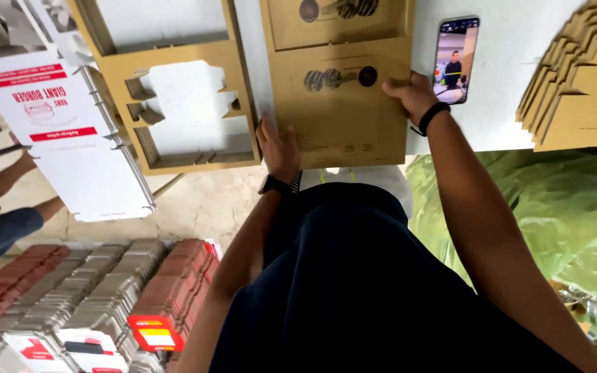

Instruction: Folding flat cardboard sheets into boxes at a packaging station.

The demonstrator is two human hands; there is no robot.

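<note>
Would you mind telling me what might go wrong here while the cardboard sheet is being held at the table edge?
1. The cardboard sheet overhangs the table edge under the left hand; it might tip or slide off.
2. The right hand grips the sheet's side right beside the phone; shifting the sheet could knock it.
3. The cut-out cardboard frame lies close by; edges might catch.

I work at a white table point(499, 103). Below its near edge I see a mottled beige floor point(202, 200). Left of the table, low on that floor, stand packed rows of flattened red and grey cartons point(105, 283). Right of the table lies crumpled green plastic sheeting point(561, 214). The light is even and soft.
</note>
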